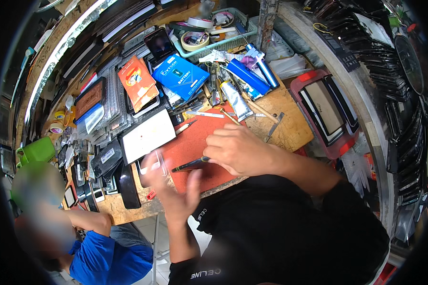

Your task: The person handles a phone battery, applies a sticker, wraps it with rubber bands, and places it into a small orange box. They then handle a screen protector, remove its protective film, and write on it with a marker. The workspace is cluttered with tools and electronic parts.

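Over the red mat [190,142], my right hand [233,148] is closed on one end of a thin dark slab [191,164], which looks like a phone seen edge-on. Beside its other end is my left hand [173,187], blurred, with thumb and fingers apart and nothing visible in it. A flat white panel [149,135] lies just beyond the left hand. Close to the panel's right corner rests a small pointed tool [185,127] with a pale handle. A small hammer [275,126] lies beyond my right wrist.
A blue box [181,76], an orange packet [138,83] and a silver tube [236,100] crowd the back. Behind them stands a green basket [218,45] with tape rolls. A red-edged case [328,114] is at right. Another person in a blue sleeve [111,256] sits at lower left.
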The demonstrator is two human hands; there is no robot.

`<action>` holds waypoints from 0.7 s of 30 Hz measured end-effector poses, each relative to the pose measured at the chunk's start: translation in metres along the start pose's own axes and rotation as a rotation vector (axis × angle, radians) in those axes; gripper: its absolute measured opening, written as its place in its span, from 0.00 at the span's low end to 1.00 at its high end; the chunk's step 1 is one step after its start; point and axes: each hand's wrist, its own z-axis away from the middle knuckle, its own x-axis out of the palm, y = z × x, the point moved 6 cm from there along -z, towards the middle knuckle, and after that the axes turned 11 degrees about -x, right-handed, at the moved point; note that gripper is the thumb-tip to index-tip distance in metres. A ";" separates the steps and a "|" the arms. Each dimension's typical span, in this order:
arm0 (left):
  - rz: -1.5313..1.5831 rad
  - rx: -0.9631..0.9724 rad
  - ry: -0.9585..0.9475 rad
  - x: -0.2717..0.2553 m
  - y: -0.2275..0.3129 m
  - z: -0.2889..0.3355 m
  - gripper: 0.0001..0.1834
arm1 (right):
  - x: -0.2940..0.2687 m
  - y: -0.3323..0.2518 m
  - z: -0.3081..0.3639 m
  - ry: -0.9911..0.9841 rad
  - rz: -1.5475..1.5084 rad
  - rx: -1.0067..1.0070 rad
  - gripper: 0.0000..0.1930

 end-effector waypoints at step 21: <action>-0.245 -0.264 -0.490 0.048 -0.025 -0.010 0.13 | -0.094 0.170 -0.069 0.144 0.472 0.103 0.03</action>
